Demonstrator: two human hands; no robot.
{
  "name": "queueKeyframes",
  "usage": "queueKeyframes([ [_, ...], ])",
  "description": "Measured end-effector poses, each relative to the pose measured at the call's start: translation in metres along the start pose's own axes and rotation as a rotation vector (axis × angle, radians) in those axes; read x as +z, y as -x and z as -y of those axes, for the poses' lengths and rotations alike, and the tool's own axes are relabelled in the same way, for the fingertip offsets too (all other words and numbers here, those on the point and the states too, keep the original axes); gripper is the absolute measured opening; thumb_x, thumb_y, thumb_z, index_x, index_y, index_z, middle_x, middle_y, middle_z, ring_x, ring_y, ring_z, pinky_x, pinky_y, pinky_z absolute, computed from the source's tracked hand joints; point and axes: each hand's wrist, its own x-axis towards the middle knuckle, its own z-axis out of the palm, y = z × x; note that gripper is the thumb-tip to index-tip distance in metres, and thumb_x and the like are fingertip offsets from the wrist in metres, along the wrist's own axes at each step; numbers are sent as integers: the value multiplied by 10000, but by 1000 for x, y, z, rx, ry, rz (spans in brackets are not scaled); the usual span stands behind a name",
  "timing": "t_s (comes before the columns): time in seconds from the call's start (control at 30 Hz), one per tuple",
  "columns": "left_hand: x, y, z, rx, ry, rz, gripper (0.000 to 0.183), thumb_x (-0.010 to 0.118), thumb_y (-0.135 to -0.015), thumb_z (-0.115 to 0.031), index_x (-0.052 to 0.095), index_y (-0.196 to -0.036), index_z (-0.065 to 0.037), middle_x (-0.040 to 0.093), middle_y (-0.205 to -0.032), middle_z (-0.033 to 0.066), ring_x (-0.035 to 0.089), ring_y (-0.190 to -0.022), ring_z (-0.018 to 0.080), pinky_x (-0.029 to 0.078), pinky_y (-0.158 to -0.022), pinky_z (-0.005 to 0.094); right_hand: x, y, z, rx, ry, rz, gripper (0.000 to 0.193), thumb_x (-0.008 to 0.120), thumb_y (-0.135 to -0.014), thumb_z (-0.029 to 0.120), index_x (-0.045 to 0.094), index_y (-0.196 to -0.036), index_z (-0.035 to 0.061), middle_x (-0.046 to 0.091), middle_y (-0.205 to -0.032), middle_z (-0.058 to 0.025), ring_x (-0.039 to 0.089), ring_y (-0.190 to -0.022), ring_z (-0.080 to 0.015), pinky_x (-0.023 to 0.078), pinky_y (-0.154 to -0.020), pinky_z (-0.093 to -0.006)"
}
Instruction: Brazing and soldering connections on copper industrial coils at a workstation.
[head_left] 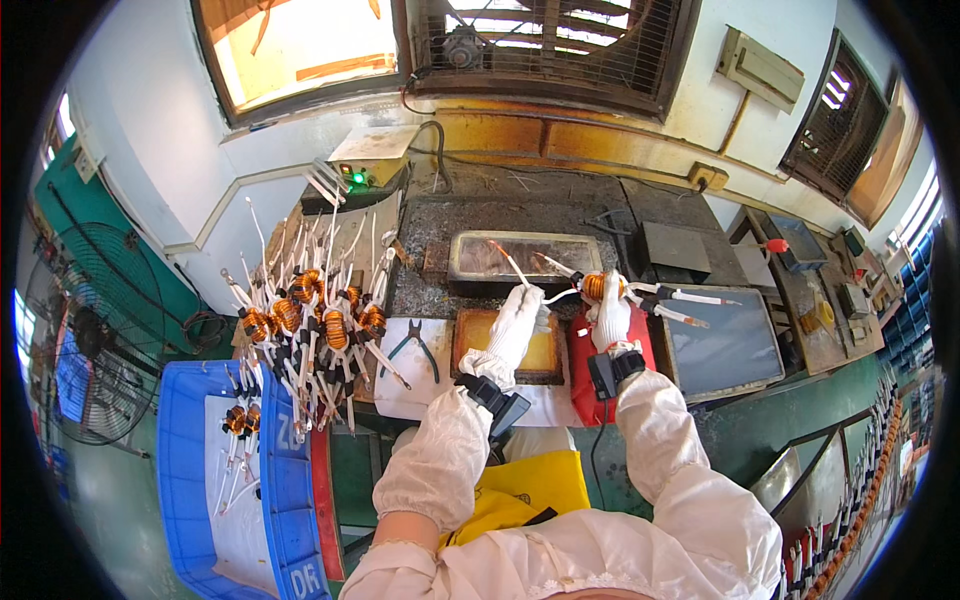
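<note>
My right hand [611, 318], in a white glove, grips a copper-wound toroidal coil [598, 287] over the bench. White sleeved leads stick out of the coil on both sides, some with bare copper ends. Beside it, my gloved left hand [518, 325] pinches one of the leads [512, 262]; its copper tip points up and away over a rectangular metal pot [470, 278] with a shiny surface inside. Below my left hand lies a shallow tray of amber material [548, 352]. Under my right wrist is a red cloth or bag [583, 390].
Many similar coils [337, 328] are heaped at the left, above a blue crate [190, 460]. Pliers [412, 345] lie on white paper. A grey, water-like tray [722, 345] stands right. Behind are a box with a green light [375, 160] and a dark metal block [672, 250].
</note>
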Motion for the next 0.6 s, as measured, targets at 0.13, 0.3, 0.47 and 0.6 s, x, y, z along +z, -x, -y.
queueKeyframes([
  [0.13, 2, -1, -1, -5, 4, -1, 241, 454, -939, -320, 534, -970, -95, 537, -755, -14, 503, -623, 64, 461, -573, 227, 1, -6, -1, 12, 30, -44, 522, 537, -842, 525, 553, -932, 11, 557, -548, -107, 358, -305, -103, 289, -302, -246],
  [0.3, -2, -5, 2, -28, 56, -7, 235, 457, -935, -317, 532, -980, -99, 547, -762, -11, 517, -634, 74, 481, -588, 242, 4, -8, 1, 31, 45, -28, 525, 539, -840, 526, 548, -947, 11, 591, -609, -138, 373, -311, -99, 294, -299, -240],
  [0.47, -4, -7, 2, -67, 63, -27, 240, 467, -928, -324, 533, -988, -101, 551, -768, -2, 526, -647, 90, 485, -596, 255, 3, -6, 3, 33, 25, -1, 512, 558, -835, 503, 549, -901, -5, 576, -600, -134, 378, -308, -114, 282, -299, -258],
  [0.6, -4, -4, -1, -83, 110, -34, 237, 475, -927, -320, 534, -996, -101, 554, -772, 6, 524, -651, 96, 482, -611, 265, -1, -10, 0, 23, 20, 26, 501, 545, -848, 491, 551, -893, -8, 563, -578, -123, 374, -302, -111, 277, -295, -257],
])
